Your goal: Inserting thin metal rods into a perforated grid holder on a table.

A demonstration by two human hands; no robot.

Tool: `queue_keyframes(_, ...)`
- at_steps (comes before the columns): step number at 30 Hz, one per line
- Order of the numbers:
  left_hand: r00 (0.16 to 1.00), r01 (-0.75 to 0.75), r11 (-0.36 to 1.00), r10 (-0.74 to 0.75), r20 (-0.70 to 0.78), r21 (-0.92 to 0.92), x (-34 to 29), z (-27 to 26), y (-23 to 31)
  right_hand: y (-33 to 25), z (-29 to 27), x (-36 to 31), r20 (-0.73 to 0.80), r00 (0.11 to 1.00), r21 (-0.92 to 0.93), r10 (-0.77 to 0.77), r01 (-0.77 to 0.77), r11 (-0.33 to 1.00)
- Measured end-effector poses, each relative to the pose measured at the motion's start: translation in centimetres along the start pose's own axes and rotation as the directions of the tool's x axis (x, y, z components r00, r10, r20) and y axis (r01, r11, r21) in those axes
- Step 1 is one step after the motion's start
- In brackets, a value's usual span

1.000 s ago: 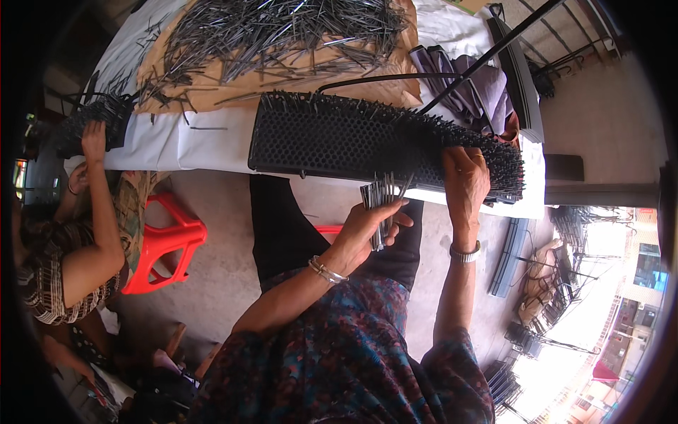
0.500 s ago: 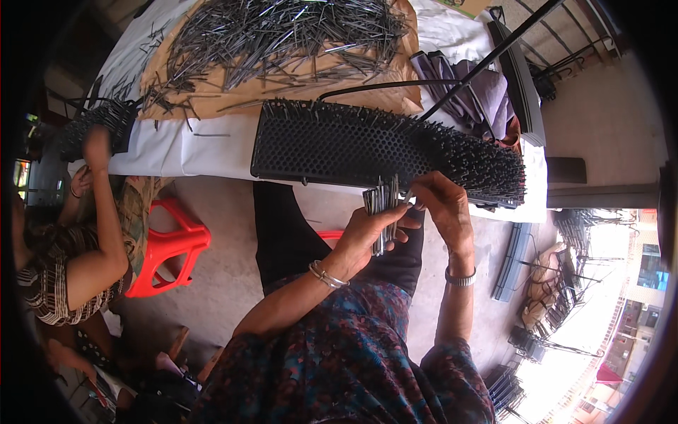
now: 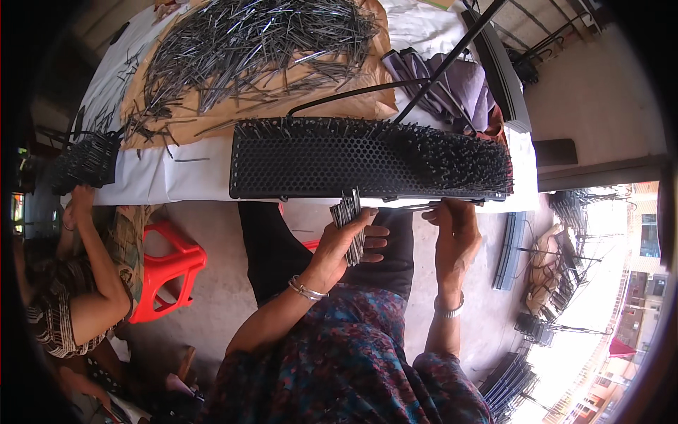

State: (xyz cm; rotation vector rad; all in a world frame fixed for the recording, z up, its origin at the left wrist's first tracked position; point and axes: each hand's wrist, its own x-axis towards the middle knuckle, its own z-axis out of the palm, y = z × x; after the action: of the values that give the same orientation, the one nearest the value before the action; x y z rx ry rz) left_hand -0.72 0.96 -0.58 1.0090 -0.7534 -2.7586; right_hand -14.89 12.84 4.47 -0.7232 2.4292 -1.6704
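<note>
A bundle of thin dark metal rods (image 3: 347,225) stands nearly upright in my left hand (image 3: 332,249), the thumb across it and the other fingers partly stretched out behind. My right hand (image 3: 458,237) pinches a few more rods (image 3: 421,206), which lie level and point left, just under the front edge of the black perforated rack (image 3: 304,161). This long rack rests at the table's near edge. Rods fill its holes densely at the right end and along the back row, while bare holes show at the left and middle.
A heap of loose rods (image 3: 261,53) lies on brown paper (image 3: 385,102) over the white-covered table (image 3: 169,185). Purple cloth (image 3: 452,88) sits behind the rack's handle bars. At left, a co-worker's hand (image 3: 82,198) touches another rack (image 3: 88,162), near a red stool (image 3: 166,272).
My right hand has moved away from the bundle to the right, with rods now showing level in its fingers. My left hand has drawn slightly left and down with its bundle.
</note>
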Motion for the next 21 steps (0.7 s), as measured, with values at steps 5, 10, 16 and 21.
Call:
queue_keyframes(5,0.992,-0.061,0.971,0.084,0.09,-0.232,1.3,0.4,0.1,-0.2,0.5,2.7,-0.11,0.981,-0.069,-0.161,0.154,0.986)
queue_keyframes(10,0.999,-0.041,0.977,0.035,-0.033,-0.21,2.0,0.1,-0.1,0.3,3.3,5.4,-0.115,0.958,-0.057,-0.262,0.257,0.965)
queue_keyframes(16,0.993,-0.067,0.987,0.051,-0.111,-0.147,1.5,0.9,-0.4,0.5,5.1,7.5,-0.026,0.947,-0.22,-0.32,0.307,0.926)
queue_keyframes(21,0.997,-0.067,0.979,0.059,-0.046,-0.194,1.2,0.7,-0.3,0.3,5.1,7.9,0.021,0.931,-0.283,-0.363,0.354,0.891)
